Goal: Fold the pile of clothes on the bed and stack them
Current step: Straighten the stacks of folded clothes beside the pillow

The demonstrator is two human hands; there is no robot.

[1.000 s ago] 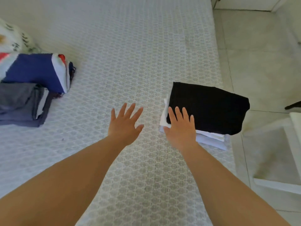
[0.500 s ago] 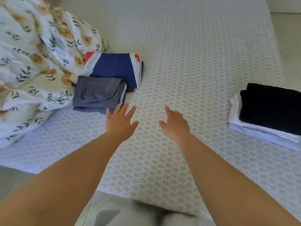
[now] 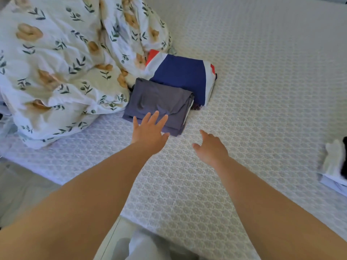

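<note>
Now: Both Hands Out Over the Bed

Broadly, the bed (image 3: 262, 91) carries a floral duvet (image 3: 56, 62) at the left. Beside it lie a folded navy garment (image 3: 182, 76) and a folded grey garment (image 3: 159, 104), touching. A folded stack (image 3: 334, 166) sits at the right edge. The left hand (image 3: 150, 132) has fingers spread over the grey garment's near edge; the right hand (image 3: 210, 147) hangs with fingers loosely curled, holding nothing.

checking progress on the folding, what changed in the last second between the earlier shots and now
The right hand left the black-topped stack, and both hands moved left across the bed. The left hand now reaches over the folded grey garment, fingers straight. Neither hand holds anything. The folded clothes stayed put.
</note>
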